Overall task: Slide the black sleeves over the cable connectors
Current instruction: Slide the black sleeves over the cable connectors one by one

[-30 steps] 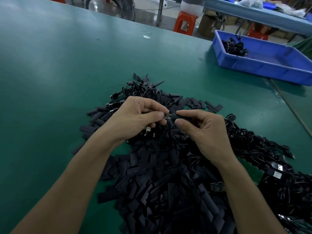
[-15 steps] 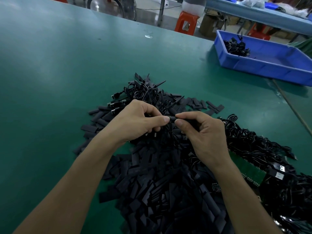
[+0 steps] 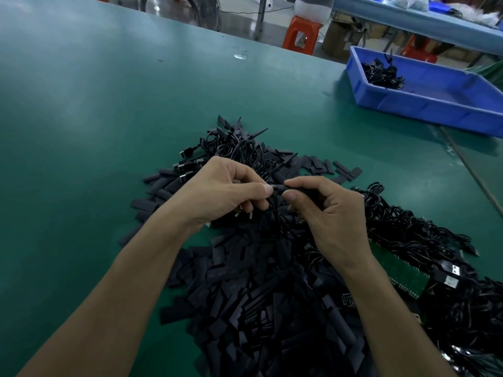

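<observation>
Black sleeve: pinched in grip of right hand, thumb and forefinger curled round it, held just above sleeve pile at mid-table. Met end to end with cable connector, mostly hidden, pinched in grip of left hand; fingertips of both hands close together.
Beneath: loose flat sleeves, heaped toward near edge.
Behind hands: coiled cables, USB plugs pointed left.
Right of pile: longer tangle of cables, laid over green circuit board, ran to right edge of view.
Far right: blue bin, few cables in one corner, well apart from hands.
Open room: bare green table left of and beyond pile.
Past far edge: orange stool.
</observation>
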### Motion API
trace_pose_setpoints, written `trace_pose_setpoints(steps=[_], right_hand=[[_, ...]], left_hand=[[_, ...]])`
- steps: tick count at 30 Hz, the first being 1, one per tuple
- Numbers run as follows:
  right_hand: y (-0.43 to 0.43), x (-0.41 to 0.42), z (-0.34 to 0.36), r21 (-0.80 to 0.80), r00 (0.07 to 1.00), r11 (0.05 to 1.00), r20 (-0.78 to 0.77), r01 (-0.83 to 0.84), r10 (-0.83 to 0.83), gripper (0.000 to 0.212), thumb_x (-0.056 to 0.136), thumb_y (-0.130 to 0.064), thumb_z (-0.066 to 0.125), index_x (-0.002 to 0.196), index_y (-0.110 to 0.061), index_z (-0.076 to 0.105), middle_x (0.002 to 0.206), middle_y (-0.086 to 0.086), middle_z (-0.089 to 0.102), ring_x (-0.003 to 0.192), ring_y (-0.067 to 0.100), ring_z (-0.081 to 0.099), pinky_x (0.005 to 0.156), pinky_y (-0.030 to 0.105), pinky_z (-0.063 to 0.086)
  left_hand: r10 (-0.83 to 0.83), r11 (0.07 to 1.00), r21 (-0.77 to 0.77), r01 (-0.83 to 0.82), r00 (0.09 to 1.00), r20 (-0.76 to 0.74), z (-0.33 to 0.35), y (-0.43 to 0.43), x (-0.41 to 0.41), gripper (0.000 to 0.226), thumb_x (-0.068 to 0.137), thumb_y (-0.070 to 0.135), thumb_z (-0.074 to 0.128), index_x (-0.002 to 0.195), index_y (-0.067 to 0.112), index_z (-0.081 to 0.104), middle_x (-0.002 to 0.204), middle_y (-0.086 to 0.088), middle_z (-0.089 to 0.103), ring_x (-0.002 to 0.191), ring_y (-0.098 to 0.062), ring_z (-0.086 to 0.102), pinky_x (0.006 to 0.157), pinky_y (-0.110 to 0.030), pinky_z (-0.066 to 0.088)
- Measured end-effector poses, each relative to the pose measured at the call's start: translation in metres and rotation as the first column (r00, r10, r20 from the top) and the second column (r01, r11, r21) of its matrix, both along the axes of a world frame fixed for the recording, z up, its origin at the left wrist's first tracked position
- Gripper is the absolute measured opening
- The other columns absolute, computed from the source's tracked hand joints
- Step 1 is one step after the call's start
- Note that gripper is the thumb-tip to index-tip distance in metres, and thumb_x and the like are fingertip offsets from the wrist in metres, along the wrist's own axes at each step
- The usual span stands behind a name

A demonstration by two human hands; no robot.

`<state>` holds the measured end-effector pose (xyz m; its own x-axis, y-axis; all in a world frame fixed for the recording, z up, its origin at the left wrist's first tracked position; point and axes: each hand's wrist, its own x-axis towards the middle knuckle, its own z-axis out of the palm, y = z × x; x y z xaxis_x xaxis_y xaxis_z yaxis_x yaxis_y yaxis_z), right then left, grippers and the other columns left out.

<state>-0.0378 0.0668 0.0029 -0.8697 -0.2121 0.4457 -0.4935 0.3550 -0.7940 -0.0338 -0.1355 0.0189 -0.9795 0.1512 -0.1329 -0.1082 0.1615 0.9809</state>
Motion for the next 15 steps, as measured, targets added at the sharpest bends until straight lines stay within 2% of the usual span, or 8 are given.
trace_pose_setpoints(steps=[6,9,15], right_hand=[[-0.0029,0.0005,-0.0065,-0.037,0.999,0.999,0.004,0.037,-0.037,0.015,0.085,-0.027,0.074,0.100,-0.025,0.073,0.081,-0.013,0.073,0.070,0.009,0.071,0.068,0.021,0.057],[-0.0034,0.0005,-0.0079,-0.083,0.998,0.995,0.032,0.052,-0.049,0.012,0.087,-0.022,0.074,0.099,-0.025,0.073,0.074,-0.010,0.072,0.066,0.012,0.071,0.063,0.020,0.055],[-0.0020,0.0012,-0.0044,-0.105,0.999,0.994,0.048,0.013,-0.008,0.013,0.087,-0.024,0.074,0.098,-0.030,0.072,0.075,-0.008,0.073,0.065,0.013,0.070,0.062,0.019,0.055]], left_hand=[[0.031,0.996,-0.082,-0.030,0.999,0.011,-0.0038,0.0021,-0.0019,0.029,0.094,0.032,0.068,0.078,0.009,0.076,0.068,-0.005,0.075,0.051,-0.005,0.058,0.052,-0.014,0.046],[0.002,0.998,-0.069,-0.003,1.000,-0.014,-0.0035,0.0018,-0.0013,0.026,0.095,0.030,0.067,0.082,0.009,0.076,0.071,-0.002,0.075,0.054,-0.005,0.059,0.054,-0.017,0.046],[-0.030,0.995,-0.101,0.022,0.996,-0.079,-0.0048,0.0022,-0.0009,0.020,0.096,0.028,0.066,0.084,0.016,0.076,0.069,0.002,0.074,0.056,-0.003,0.059,0.055,-0.013,0.046]])
